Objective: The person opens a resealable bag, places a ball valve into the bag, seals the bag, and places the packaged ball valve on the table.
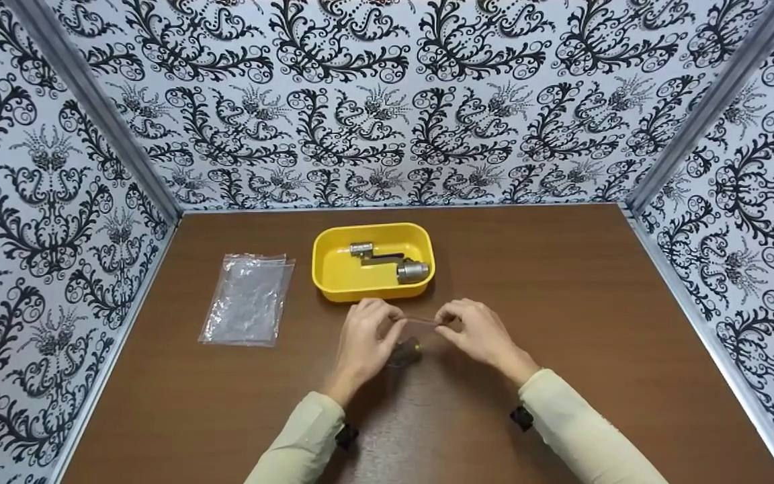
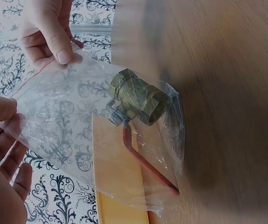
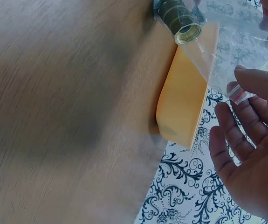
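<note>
A clear zip bag with a red line along its top hangs between both hands. Inside it lies a brass ball valve with a red lever handle, low in the bag. My left hand pinches one top corner between thumb and forefinger. The opposite corner is pinched by my right hand, its other fingers loosely bent in the right wrist view. From the head view the bag's top edge stretches as a thin reddish line, and the valve shows only as a small blurred shape below it.
Just beyond the hands stands a yellow tray holding a small metal valve and a larger one with a dark lever. Flat clear bags lie on the brown table to the left. Patterned walls enclose the table.
</note>
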`<action>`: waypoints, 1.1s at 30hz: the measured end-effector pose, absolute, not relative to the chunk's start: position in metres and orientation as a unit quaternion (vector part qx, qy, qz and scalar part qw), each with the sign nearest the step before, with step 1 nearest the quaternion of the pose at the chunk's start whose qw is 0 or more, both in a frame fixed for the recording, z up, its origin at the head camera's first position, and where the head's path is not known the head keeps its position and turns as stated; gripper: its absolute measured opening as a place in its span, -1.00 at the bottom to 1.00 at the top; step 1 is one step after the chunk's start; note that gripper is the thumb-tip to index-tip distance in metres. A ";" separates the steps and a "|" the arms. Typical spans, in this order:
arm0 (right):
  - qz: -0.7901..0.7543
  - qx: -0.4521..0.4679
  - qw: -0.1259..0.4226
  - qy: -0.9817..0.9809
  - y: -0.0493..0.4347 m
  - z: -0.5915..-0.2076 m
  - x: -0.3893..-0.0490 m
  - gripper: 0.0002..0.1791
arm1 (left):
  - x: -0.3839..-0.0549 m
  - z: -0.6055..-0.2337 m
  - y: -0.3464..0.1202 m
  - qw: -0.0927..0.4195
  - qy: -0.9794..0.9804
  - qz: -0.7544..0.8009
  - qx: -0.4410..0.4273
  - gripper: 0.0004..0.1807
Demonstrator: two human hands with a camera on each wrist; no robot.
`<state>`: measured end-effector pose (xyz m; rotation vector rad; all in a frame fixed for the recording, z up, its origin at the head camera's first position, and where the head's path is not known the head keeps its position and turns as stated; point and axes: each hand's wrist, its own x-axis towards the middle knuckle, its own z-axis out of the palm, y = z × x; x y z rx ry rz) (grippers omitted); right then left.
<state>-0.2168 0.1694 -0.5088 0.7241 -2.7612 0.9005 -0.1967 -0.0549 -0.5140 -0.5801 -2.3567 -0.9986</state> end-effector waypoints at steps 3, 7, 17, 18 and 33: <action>0.304 0.252 0.089 -0.915 0.170 -0.508 -0.217 -0.88 | -0.196 -0.514 -0.056 0.256 -0.868 -0.368 -0.216 -0.96; 0.308 0.269 0.106 -0.906 0.169 -0.508 -0.218 -0.87 | -0.196 -0.514 -0.057 0.253 -0.868 -0.369 -0.217 -0.96; 0.379 0.285 0.062 -0.878 0.161 -0.506 -0.218 -0.92 | -0.196 -0.515 -0.058 0.239 -0.870 -0.366 -0.228 -0.94; 0.382 0.284 0.062 -0.877 0.161 -0.506 -0.218 -0.93 | -0.196 -0.515 -0.058 0.240 -0.869 -0.367 -0.229 -0.94; 0.386 0.290 0.071 -0.873 0.156 -0.503 -0.216 -0.93 | -0.195 -0.514 -0.058 0.228 -0.871 -0.370 -0.229 -0.93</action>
